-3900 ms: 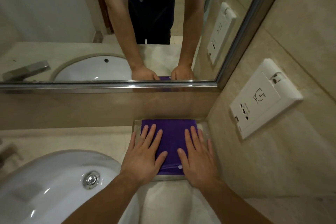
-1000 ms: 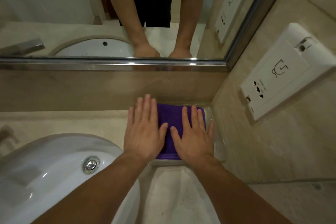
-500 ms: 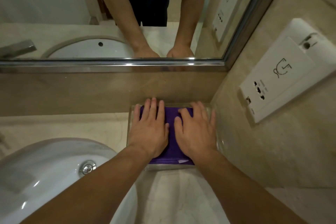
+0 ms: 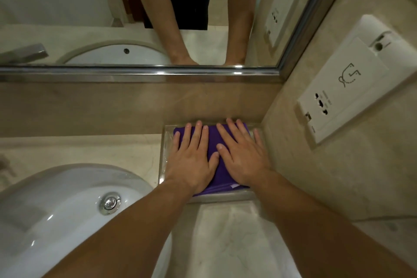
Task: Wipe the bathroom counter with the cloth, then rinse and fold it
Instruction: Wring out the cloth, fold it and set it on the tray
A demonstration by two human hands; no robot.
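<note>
A folded purple cloth (image 4: 212, 142) lies in a clear tray (image 4: 165, 158) in the back right corner of the beige marble counter (image 4: 225, 232). My left hand (image 4: 191, 160) lies flat on the cloth's left half, fingers spread. My right hand (image 4: 243, 156) lies flat on its right half, fingers spread toward the back wall. Both palms press down on the cloth and neither grips it. A small white tag shows at the cloth's near edge. Most of the cloth is hidden under my hands.
A white basin (image 4: 56, 210) with a chrome drain (image 4: 110, 203) fills the lower left. A mirror (image 4: 135, 18) with a metal frame runs along the back wall. A white socket plate (image 4: 352, 88) is on the right wall, close to the tray.
Both hands have slid a little across the cloth while staying flat on it. The cloth stays folded in the tray. The view has shifted slightly.
</note>
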